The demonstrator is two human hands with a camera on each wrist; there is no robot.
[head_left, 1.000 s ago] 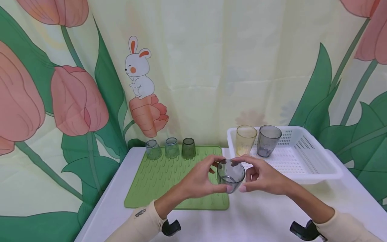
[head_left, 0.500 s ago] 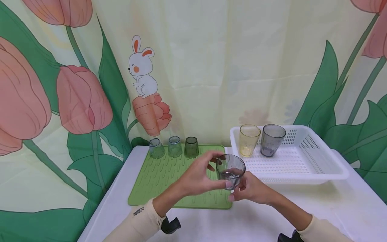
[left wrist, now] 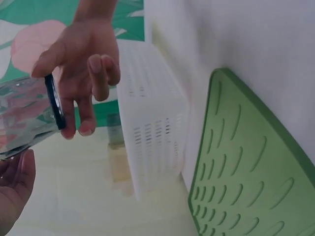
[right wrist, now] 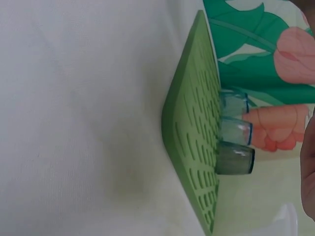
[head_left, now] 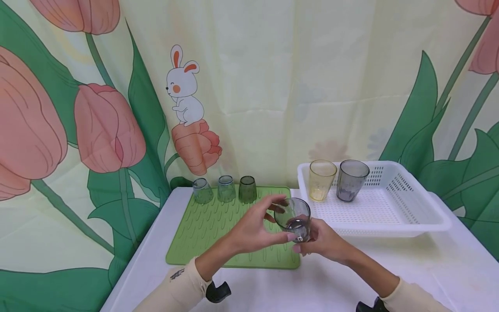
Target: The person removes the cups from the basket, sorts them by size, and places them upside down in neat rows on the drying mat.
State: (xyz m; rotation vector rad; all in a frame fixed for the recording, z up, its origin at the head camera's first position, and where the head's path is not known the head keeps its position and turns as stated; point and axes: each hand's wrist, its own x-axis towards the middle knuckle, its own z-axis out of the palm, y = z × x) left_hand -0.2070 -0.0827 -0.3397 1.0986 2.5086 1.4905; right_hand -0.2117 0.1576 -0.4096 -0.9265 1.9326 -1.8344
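Note:
Over the front right corner of the green drying mat (head_left: pixel 202 242), a smoky grey drinking glass (head_left: pixel 292 214) is held up in the air, its mouth tilted up. My left hand (head_left: pixel 253 229) grips its side, thumb in front and fingers behind near the rim. My right hand (head_left: pixel 327 242) holds the glass low down, at its base. In the left wrist view the thumb and fingertips of the right hand (left wrist: pixel 91 59) lie at the glass's thick dark end, with other fingers curled free. Only a sliver of the right hand (right wrist: pixel 309 162) shows in the right wrist view.
Three small tinted glasses stand upside down along the mat's back edge, the darkest glass (head_left: pixel 247 189) rightmost. A white perforated basket (head_left: pixel 421 227) stands at right, with a yellow glass (head_left: pixel 321 180) and a grey glass (head_left: pixel 352 180) upright at its left end. A printed curtain (head_left: pixel 257 86) hangs behind.
My right hand has moved from the glass's rim down to its base. The glass has shifted slightly, most recently to the left, still in my left hand. The head view has turned a little.

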